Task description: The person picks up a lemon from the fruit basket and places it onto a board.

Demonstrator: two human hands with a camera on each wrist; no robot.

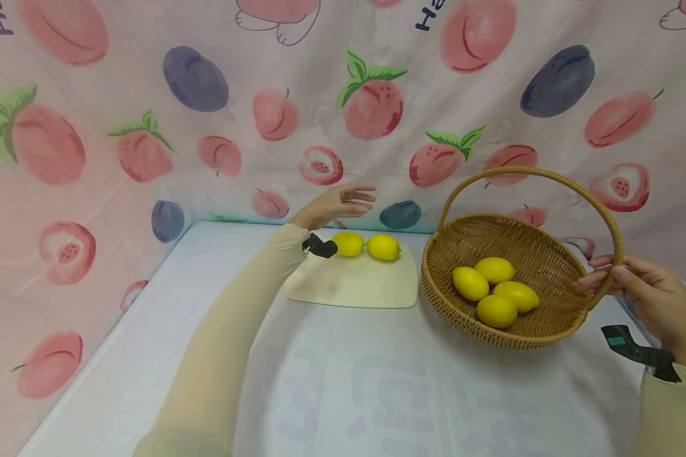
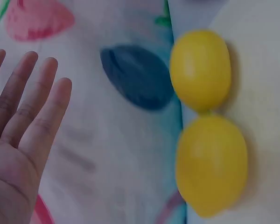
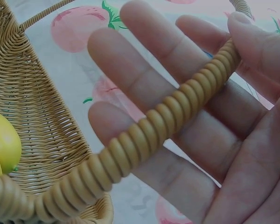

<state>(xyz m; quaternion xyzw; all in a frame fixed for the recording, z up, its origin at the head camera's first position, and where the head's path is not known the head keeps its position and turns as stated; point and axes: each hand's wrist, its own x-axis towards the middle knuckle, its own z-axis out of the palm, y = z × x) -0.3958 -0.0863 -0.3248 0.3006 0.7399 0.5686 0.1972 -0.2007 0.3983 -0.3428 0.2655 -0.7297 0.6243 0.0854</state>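
Wicker basket of oval lemons, right hand around its coiled handle, left hand straight-fingered

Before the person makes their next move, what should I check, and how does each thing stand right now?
1. Left hand free: ok, it holds nothing.
2. Right hand on the basket handle: ok, thumb and fingers hold it.
3. Four lemons inside the basket: ok.
4. Every lemon in the basket: not ok, two lemons lie on the board.
5. Basket resting on the table: cannot tell, its underside is hidden.
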